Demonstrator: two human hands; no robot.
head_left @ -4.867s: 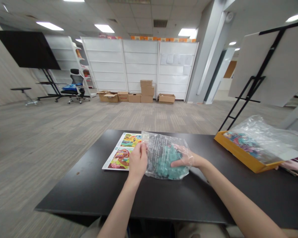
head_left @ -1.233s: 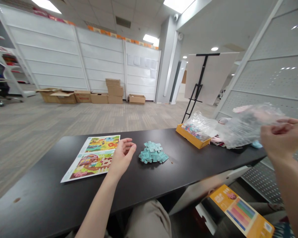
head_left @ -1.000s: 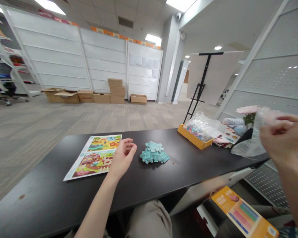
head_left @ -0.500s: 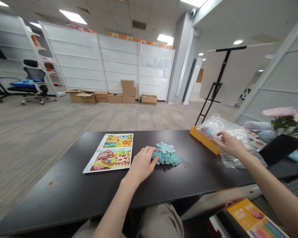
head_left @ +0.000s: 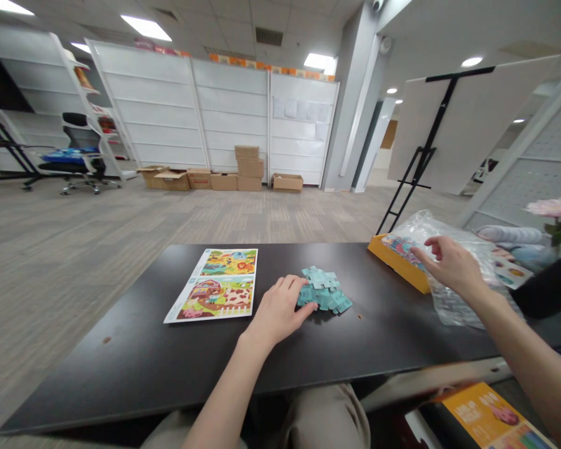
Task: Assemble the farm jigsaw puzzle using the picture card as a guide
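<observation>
A small heap of teal puzzle pieces [head_left: 325,296] lies on the black table [head_left: 168,368]. My left hand [head_left: 280,308] rests flat beside the heap, its fingertips touching the left edge, fingers apart. My right hand [head_left: 451,265] hovers open over a crumpled clear plastic bag [head_left: 453,305] lying on the table at the right, next to an orange box tray [head_left: 399,269] with colourful pieces under more plastic. A printed sheet with two cartoon farm pictures [head_left: 217,292] lies left of my left hand.
A black pot with pink flowers [head_left: 558,221] stands at the table's right end. An orange puzzle box lid [head_left: 489,424] lies below the table edge. Beyond the table there is grey floor, an easel board [head_left: 430,131], cardboard boxes [head_left: 247,171] and an office chair [head_left: 77,153].
Earlier both hands held the bag with the teal pieces inside. The pieces now lie heaped on the table, my right hand carried the emptied bag right and set it down, my left hand moved onto the heap.
</observation>
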